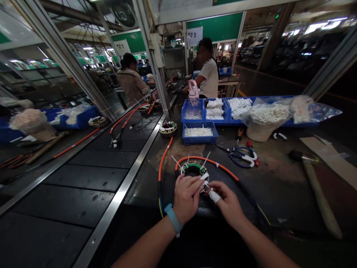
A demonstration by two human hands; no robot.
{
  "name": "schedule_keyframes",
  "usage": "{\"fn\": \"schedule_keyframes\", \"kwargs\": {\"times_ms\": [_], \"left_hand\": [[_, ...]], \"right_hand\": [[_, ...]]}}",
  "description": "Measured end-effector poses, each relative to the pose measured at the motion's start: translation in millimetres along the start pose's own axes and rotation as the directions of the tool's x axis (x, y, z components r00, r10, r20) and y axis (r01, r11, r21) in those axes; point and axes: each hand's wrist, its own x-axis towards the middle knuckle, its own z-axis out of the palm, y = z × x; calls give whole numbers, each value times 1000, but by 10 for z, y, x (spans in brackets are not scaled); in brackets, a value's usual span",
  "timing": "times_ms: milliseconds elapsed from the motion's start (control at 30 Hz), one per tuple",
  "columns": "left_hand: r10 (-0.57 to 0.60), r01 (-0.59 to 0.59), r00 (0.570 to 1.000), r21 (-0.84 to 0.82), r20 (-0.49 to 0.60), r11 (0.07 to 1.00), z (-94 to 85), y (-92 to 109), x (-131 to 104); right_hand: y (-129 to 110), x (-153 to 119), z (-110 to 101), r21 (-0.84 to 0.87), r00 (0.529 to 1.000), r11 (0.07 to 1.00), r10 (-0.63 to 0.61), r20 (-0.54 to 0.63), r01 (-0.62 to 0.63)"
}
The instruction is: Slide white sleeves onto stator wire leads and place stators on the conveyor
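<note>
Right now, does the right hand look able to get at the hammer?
Probably yes: the hammer lies uncovered to the right, with only a low-lying cable between, though the right hand is busy at the ring-shaped part.

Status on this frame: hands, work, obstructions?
Left hand on near side of wound ring; right hand at near-right edge, grip unclear. Orange-sleeved cable arcs beyond ring. No obstruction visible.

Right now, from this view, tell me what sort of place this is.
Probably a factory assembly line: a dark plated track, apparently a conveyor, runs beside the workbench; blue bins hold white parts; and ring-shaped wired parts lie on the bench.
</note>
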Motion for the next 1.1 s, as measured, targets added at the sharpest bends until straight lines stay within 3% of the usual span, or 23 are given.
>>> {"fn": "schedule_keyframes", "kwargs": {"times_ms": [100, 300, 633, 1100], "left_hand": [[-2, 2, 1000, -10, -4, 1000, -2, 2, -4], [-3, 2, 1000, -20, -23, 1000, 11, -8, -18], [14, -14, 1000, 18, 10, 1000, 13, -14, -5], [22, -23, 1000, 26, 5, 999, 32, -34, -15]], "right_hand": [[-11, 34, 13, -14, 1000, 1000, 14, 9, -14], [-11, -23, 12, -94, 996, 992, -82, 17, 84], [-37, 19, 13, -81, 998, 996, -51, -21, 49], [-6, 26, 25, 62, 998, 997, 49, -31, -47]]}}
